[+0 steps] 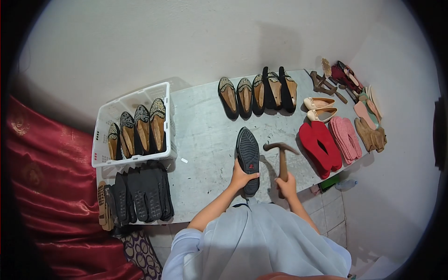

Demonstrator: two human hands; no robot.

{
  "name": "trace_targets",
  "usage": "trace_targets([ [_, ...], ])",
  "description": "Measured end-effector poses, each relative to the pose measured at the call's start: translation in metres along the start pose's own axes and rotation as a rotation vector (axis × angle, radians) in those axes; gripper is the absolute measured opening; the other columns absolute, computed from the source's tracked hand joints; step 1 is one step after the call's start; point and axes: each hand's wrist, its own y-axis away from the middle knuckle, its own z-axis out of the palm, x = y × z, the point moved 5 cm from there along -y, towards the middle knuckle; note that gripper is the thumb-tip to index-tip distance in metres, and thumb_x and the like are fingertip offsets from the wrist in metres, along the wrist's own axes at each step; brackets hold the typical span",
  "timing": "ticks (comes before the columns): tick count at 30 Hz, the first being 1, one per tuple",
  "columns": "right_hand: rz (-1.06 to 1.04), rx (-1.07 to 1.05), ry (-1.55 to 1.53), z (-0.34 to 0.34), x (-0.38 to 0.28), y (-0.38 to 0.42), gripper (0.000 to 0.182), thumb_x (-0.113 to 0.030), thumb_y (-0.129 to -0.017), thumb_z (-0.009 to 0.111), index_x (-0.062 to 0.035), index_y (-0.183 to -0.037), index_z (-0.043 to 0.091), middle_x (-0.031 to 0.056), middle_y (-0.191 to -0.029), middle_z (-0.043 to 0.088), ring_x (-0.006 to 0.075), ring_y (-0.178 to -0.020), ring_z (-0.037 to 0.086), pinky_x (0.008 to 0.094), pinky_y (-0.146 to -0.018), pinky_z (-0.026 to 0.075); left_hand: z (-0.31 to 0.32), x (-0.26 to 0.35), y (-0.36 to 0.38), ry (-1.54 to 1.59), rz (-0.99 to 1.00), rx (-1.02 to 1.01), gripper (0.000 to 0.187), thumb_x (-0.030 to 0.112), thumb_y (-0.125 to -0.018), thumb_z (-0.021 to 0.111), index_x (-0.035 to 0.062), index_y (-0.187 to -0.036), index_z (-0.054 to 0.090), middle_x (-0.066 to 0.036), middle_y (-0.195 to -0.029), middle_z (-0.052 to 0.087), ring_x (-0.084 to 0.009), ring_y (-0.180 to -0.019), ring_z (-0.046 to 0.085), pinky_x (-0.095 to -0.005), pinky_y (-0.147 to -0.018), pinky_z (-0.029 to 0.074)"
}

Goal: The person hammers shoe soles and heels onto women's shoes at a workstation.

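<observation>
A black shoe point(248, 154) is turned sole up in front of me, its ridged sole showing a small red mark. My left hand point(241, 176) grips it near the heel, thumb across the sole. To its right, my right hand point(286, 185) is wrapped around the wooden handle of a claw hammer point(282, 161). The hammer's head is raised beside the shoe and apart from it. What lies inside the upturned shoe is hidden.
A white plastic basket point(135, 161) holds several patterned shoes. Black soles point(144, 191) are stacked before it. More patterned shoes point(244, 95) stand at the back. Red insoles point(320, 149), pink insoles point(345, 139), cream flats point(322, 114) and tools point(322, 85) lie rightward on the table point(200, 135).
</observation>
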Motion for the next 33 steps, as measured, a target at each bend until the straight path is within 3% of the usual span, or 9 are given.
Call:
trace_targets([
  [6, -0.132, -0.136, 0.095, -0.011, -0.021, 0.005, 0.018, -0.009, -0.071, 0.066, 0.0002, -0.083, 0.057, 0.0028, -0.064, 0.057, 0.0112, -0.053, 0.051, 0.027, -0.051, 0.042, 0.004, -0.004, -0.001, -0.035, 0.065, 0.017, 0.121, 0.019, -0.054, 0.088, 0.0003, -0.141, 0.006, -0.022, -0.132, 0.038, -0.0323, -0.123, 0.041, -0.0392, -0.104, 0.034],
  [9, -0.188, -0.196, 0.221, 0.005, -0.02, 0.016, 0.023, -0.013, -0.068, 0.067, 0.0021, -0.083, 0.058, 0.0075, -0.062, 0.055, 0.0138, -0.056, 0.051, 0.0299, -0.054, 0.042, 0.002, 0.023, 0.008, -0.2, 0.133, 0.073, 0.137, 0.018, -0.056, 0.087, 0.0043, -0.143, -0.018, -0.027, -0.139, 0.029, -0.0355, -0.129, 0.035, -0.0405, -0.105, 0.032],
  [12, -0.175, -0.221, 0.282, 0.015, -0.026, 0.022, 0.026, -0.015, -0.066, 0.067, 0.0026, -0.083, 0.058, 0.0114, -0.061, 0.054, 0.0164, -0.057, 0.053, 0.0325, -0.056, 0.043, 0.002, 0.028, 0.006, -0.258, 0.106, 0.0, 0.138, 0.018, -0.058, 0.087, 0.0073, -0.142, -0.022, -0.029, -0.142, 0.024, -0.0363, -0.129, 0.036, -0.0408, -0.104, 0.033],
  [13, -0.172, -0.23, 0.277, 0.018, -0.028, 0.023, 0.026, -0.015, -0.067, 0.067, 0.0026, -0.083, 0.058, 0.0112, -0.061, 0.055, 0.0166, -0.057, 0.053, 0.0325, -0.056, 0.043, 0.003, 0.029, 0.006, -0.238, 0.081, -0.024, 0.137, 0.018, -0.06, 0.086, 0.0097, -0.142, -0.024, -0.031, -0.143, 0.024, -0.0368, -0.128, 0.038, -0.041, -0.104, 0.034],
  [16, -0.183, -0.217, 0.293, 0.024, -0.025, 0.019, 0.024, -0.014, -0.067, 0.066, 0.0025, -0.082, 0.057, 0.0112, -0.061, 0.055, 0.0167, -0.057, 0.053, 0.0326, -0.056, 0.043, 0.006, 0.034, 0.007, -0.069, -0.025, -0.029, 0.145, 0.026, -0.055, 0.09, 0.0058, -0.141, -0.025, -0.03, -0.145, 0.011, -0.0383, -0.137, 0.018, -0.0435, -0.111, 0.022],
  [19, -0.195, -0.2, 0.271, 0.026, -0.029, 0.013, 0.024, -0.014, -0.067, 0.066, 0.0023, -0.082, 0.057, 0.0122, -0.062, 0.055, 0.0181, -0.058, 0.053, 0.0333, -0.056, 0.043, 0.003, 0.037, 0.011, -0.248, 0.098, 0.072, 0.135, 0.019, -0.061, 0.086, 0.0086, -0.143, -0.021, -0.03, -0.142, 0.029, -0.037, -0.129, 0.039, -0.0404, -0.103, 0.035],
  [25, -0.186, -0.211, 0.273, 0.026, -0.029, -0.001, 0.026, -0.016, -0.067, 0.066, 0.0019, -0.084, 0.058, 0.0155, -0.065, 0.057, 0.0246, -0.059, 0.056, 0.0351, -0.058, 0.045, 0.006, 0.024, 0.007, -0.115, -0.015, -0.064, 0.133, 0.025, -0.063, 0.084, 0.0098, -0.144, -0.02, -0.029, -0.143, 0.028, -0.0377, -0.13, 0.037, -0.0399, -0.105, 0.034],
  [32, -0.206, -0.235, 0.344, 0.034, -0.041, -0.011, 0.028, -0.017, -0.067, 0.066, 0.0014, -0.087, 0.059, 0.0185, -0.069, 0.06, 0.0302, -0.064, 0.061, 0.037, -0.061, 0.046, 0.006, 0.012, 0.003, -0.172, 0.102, -0.082, 0.128, 0.026, -0.064, 0.084, 0.0089, -0.146, -0.013, -0.027, -0.144, 0.027, -0.0378, -0.129, 0.037, -0.0387, -0.103, 0.035],
  [33, -0.228, -0.223, 0.329, 0.035, -0.044, -0.013, 0.027, -0.016, -0.067, 0.066, 0.0018, -0.086, 0.059, 0.0161, -0.067, 0.058, 0.0258, -0.062, 0.058, 0.0356, -0.059, 0.045, 0.005, 0.012, 0.004, -0.159, 0.115, -0.08, 0.128, 0.026, -0.064, 0.084, 0.0089, -0.146, -0.013, -0.027, -0.144, 0.028, -0.0377, -0.129, 0.038, -0.0387, -0.103, 0.035],
])
